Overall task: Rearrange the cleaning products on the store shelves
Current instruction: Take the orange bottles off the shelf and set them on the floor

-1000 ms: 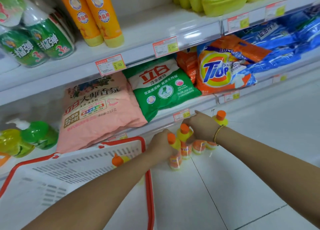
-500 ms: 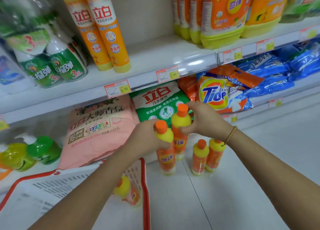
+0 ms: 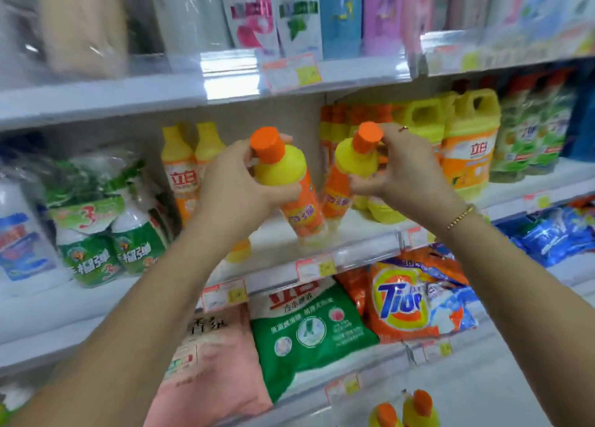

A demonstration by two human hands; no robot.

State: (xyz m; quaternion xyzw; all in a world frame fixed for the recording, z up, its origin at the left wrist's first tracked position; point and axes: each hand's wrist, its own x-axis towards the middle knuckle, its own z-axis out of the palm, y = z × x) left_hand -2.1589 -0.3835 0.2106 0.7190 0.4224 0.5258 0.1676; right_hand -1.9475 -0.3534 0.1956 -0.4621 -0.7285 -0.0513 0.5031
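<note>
Bottles of orange dish soap are the job. The left bottle (image 3: 289,185) is gripped round its yellow shoulder by the left hand (image 3: 235,185). The right bottle (image 3: 344,175) is pinched at the neck, under its cap, by the fingers of the right hand (image 3: 402,175). Both lean, bases close together at the front of the middle shelf (image 3: 357,233); whether they touch it I cannot tell. This pair is apparently being shelved. Next they need standing upright beside the matching bottles (image 3: 186,169), then letting go. Two more bottles (image 3: 405,410) wait on the floor (image 3: 515,394).
</note>
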